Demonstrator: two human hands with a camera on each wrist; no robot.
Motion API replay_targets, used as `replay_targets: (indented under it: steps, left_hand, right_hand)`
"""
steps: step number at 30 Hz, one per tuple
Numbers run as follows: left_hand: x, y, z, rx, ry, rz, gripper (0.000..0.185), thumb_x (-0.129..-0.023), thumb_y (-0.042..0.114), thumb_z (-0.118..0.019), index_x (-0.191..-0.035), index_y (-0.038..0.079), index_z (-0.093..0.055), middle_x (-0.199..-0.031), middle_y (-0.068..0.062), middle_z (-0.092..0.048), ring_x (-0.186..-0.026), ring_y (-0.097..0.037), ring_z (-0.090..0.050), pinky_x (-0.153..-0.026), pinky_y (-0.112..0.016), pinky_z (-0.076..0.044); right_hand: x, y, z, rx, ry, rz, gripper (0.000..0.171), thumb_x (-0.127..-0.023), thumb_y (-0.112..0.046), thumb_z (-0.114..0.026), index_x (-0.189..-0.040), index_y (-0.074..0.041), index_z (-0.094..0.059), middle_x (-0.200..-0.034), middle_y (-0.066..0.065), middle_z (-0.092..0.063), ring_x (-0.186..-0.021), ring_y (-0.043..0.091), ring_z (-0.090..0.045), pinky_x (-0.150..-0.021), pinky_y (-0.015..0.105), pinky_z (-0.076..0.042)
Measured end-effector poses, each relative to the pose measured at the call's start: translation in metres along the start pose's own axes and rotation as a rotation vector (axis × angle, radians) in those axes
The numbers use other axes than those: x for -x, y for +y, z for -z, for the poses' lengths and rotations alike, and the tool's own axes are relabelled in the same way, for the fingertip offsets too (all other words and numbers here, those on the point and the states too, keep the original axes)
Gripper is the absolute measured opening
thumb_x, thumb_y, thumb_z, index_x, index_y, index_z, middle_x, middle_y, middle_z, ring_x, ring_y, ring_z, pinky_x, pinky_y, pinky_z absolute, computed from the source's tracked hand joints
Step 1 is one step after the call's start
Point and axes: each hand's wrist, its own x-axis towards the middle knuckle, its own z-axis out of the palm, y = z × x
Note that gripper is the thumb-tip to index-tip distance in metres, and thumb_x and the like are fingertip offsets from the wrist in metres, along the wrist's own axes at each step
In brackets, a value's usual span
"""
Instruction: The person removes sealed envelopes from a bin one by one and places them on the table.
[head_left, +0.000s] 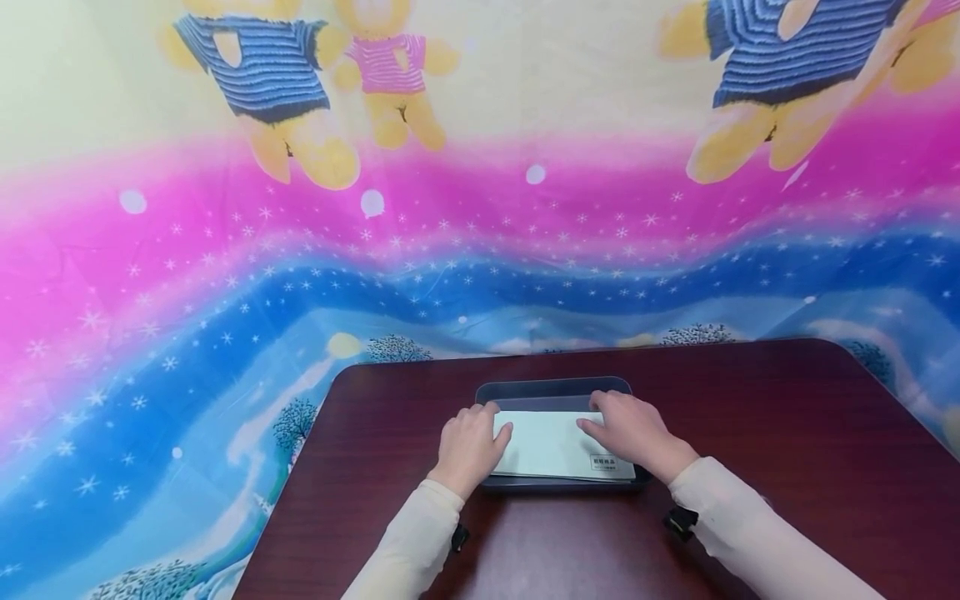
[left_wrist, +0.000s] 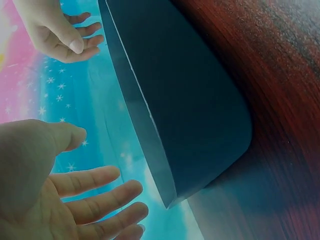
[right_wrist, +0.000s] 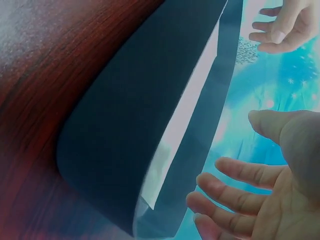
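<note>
A dark, rounded rectangular tray [head_left: 555,387] sits on the table. Flat pale paper [head_left: 547,442] with a small boxed print at its lower right corner lies in it, its near edge over the tray's near side. At the tray's left end is my left hand [head_left: 468,446], fingers spread and thumb beside the paper. My right hand [head_left: 633,427] is over the right end, fingers loosely extended. Both wrist views show the hands with relaxed, parted fingers and nothing between them. A strip of the paper [right_wrist: 187,110] shows above the tray wall [right_wrist: 120,115] in the right wrist view.
The dark red-brown wooden table [head_left: 750,417] has rounded far corners. Behind it hangs a colourful cloth [head_left: 480,208] printed with bears, snowflakes and trees. Dark wrist devices [head_left: 681,522] show at the cuffs of the pale sleeves [head_left: 765,533].
</note>
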Motion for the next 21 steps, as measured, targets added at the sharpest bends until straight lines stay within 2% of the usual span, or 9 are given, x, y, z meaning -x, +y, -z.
replay_targets:
  steps: [8, 21]
  left_hand:
    - [0.0000, 0.0023, -0.0018, -0.005, -0.026, -0.009, 0.036, -0.097, 0.040, -0.066, -0.116, 0.010, -0.072, -0.100, -0.009, -0.076, -0.080, -0.025, -0.070, -0.064, -0.036, -0.056]
    - [0.0018, 0.0042, -0.0031, -0.025, -0.032, -0.024, 0.034, -0.096, 0.040, -0.066, -0.111, 0.010, -0.072, -0.092, -0.007, -0.075, -0.075, -0.023, -0.068, -0.062, -0.035, -0.055]
  right_hand:
    - [-0.0014, -0.0047, -0.0026, 0.004, -0.028, 0.024, 0.046, -0.093, -0.038, -0.070, -0.123, -0.003, -0.067, -0.109, 0.012, -0.072, -0.092, 0.024, -0.069, -0.071, 0.042, -0.057]
    - [-0.0076, -0.0041, -0.0046, 0.024, -0.047, 0.037, 0.051, -0.091, -0.038, -0.074, -0.127, -0.004, -0.065, -0.113, 0.013, -0.070, -0.097, 0.028, -0.067, -0.075, 0.045, -0.057]
